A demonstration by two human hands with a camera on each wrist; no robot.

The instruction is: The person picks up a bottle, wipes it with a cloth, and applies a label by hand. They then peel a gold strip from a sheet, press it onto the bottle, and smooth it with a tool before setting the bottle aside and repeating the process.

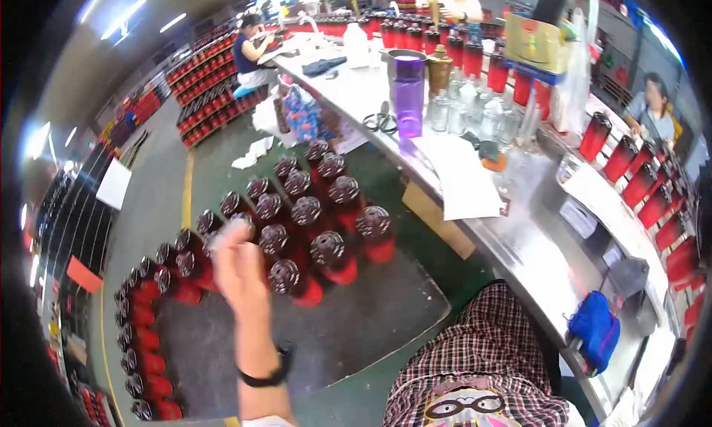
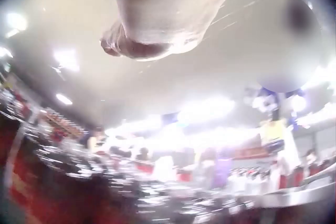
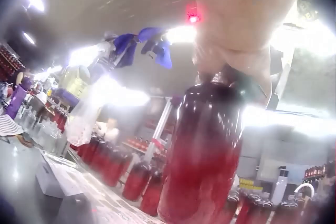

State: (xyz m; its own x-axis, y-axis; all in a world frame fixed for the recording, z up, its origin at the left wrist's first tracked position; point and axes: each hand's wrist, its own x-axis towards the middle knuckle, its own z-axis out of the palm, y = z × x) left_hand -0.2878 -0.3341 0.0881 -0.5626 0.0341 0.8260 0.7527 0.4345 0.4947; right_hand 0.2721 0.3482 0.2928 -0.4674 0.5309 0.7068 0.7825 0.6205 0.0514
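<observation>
My left hand point(image 1: 245, 278), a dark band on its wrist, hovers over a group of bottles point(image 1: 305, 212) that fade from black tops to red bases. Its fingers look loosely extended and blurred, with nothing visible in them. Those bottles stand upright on a dark board point(image 1: 297, 353) low by the floor. In the left wrist view, the left hand point(image 2: 139, 45) is above the blurred bottle tops. My right hand point(image 3: 236, 50) grips a dark-to-red glass bottle point(image 3: 199, 155) by its neck in the right wrist view; it is outside the head view.
A long metal workbench point(image 1: 519, 256) runs along the right, with a purple tumbler point(image 1: 409, 97), clear glass bottles point(image 1: 463, 112), white paper point(image 1: 460, 178) and a blue pouch point(image 1: 595, 327). More red bottles point(image 1: 630, 160) line its far side. Several people sit farther back.
</observation>
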